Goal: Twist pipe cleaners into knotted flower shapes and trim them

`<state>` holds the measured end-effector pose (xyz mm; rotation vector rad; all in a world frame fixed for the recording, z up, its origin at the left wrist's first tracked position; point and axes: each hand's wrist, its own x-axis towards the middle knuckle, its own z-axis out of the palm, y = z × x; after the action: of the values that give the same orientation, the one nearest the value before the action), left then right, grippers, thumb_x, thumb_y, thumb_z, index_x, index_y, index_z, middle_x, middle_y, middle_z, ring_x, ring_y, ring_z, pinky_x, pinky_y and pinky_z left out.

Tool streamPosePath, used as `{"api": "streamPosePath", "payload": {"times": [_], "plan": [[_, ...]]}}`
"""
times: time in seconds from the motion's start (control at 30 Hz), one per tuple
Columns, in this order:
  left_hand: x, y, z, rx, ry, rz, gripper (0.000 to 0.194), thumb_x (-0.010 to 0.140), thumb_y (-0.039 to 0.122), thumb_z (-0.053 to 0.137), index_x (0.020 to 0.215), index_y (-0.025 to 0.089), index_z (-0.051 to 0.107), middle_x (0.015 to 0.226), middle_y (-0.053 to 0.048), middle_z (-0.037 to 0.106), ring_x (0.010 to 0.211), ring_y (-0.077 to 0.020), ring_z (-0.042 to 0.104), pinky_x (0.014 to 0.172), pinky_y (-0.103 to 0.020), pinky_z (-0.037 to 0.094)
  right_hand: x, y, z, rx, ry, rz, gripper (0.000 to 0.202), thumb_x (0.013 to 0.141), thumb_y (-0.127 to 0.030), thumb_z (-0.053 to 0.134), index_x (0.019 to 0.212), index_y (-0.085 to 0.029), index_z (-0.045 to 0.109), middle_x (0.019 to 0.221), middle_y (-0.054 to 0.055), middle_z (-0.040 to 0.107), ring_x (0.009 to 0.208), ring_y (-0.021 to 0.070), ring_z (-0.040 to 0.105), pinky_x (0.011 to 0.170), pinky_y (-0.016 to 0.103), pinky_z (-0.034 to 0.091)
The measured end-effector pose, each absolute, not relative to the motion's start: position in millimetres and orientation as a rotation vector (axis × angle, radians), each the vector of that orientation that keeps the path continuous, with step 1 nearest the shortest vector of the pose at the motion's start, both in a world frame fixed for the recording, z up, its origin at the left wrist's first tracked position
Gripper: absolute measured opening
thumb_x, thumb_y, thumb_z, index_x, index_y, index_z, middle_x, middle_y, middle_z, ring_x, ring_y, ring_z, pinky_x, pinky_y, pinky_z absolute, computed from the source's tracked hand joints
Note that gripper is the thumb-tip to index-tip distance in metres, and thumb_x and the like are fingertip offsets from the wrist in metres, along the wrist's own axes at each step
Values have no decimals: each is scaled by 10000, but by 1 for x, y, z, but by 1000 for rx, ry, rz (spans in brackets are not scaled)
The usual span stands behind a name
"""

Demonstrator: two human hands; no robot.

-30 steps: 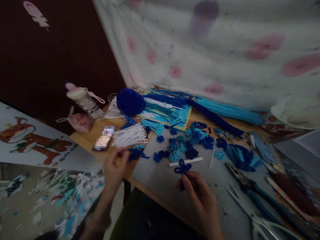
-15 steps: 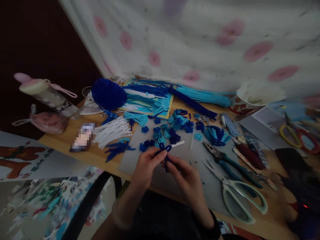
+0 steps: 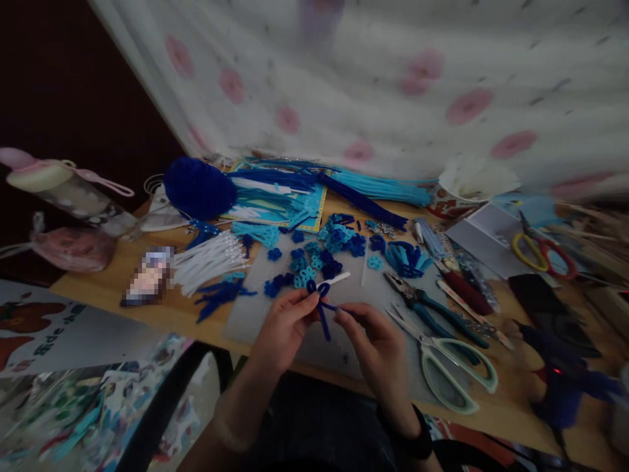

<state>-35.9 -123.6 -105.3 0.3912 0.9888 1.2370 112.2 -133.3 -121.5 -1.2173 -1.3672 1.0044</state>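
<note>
Between my hands is a dark blue pipe cleaner [image 3: 324, 322], bent into small loops at its top with a straight end hanging down. My left hand [image 3: 287, 324] pinches it just under the loops. The fingertips of my right hand [image 3: 376, 337] are closed on another end of it, stretched out to the right. Behind the loops, a white stick [image 3: 339, 279] lies on the grey mat [image 3: 314, 367]. Light and dark blue pipe-cleaner flowers [image 3: 304, 276] are heaped just beyond my hands.
Pliers [image 3: 432, 311] and large pale-handled scissors [image 3: 442, 360] lie right of my hands, with a blue glue gun [image 3: 565, 373] farther right. White stamens [image 3: 209, 259] and a blurred-out phone [image 3: 149, 275] are at left. Bundles of pipe cleaners [image 3: 378, 187] lie along the back.
My right hand has drawn away to the right, pulling one pipe-cleaner end out sideways. My left hand still pinches below the loops. The whole view has shifted slightly.
</note>
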Motion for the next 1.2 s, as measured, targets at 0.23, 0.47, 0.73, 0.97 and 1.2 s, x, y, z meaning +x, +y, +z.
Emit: {"api": "streamPosePath", "payload": {"times": [0.23,0.47,0.73,0.97,1.2], "plan": [[-30,-131,-98,326,869,1216,297,548,331,967,702,145,795,740,-29,762,718,-135,675,729,-248,534,112,-135,-122,-1037,-1014,1199,102,803,-330,813,827,-244,764,721,-11,720,621,131,636,590,230,531],[-25,-135,-91,444,762,1235,255,622,339,933,728,149,800,676,-12,718,639,-116,629,678,-246,503,102,-138,-124,-839,-888,1310,204,830,-441,801,877,-248,756,837,17,743,644,138,624,604,263,529],[-14,-141,-93,479,749,1290,248,663,337,915,775,162,780,712,3,693,686,-103,599,711,-232,480,95,-136,-121,-737,-837,1304,255,897,-504,711,831,-257,706,680,-15,646,578,134,543,579,263,496],[-16,-144,-102,664,820,1366,167,782,334,838,880,205,797,825,-2,744,761,-114,637,746,-225,505,106,-133,-114,-744,-726,1565,237,749,-448,870,928,-296,835,686,-23,701,644,120,606,664,255,516],[-19,-142,-103,693,1015,1357,189,755,344,846,866,198,804,826,-17,769,747,-129,667,723,-230,530,117,-127,-114,-951,-841,1462,171,658,-287,917,809,-334,852,748,-7,794,653,154,675,644,285,535]]}}
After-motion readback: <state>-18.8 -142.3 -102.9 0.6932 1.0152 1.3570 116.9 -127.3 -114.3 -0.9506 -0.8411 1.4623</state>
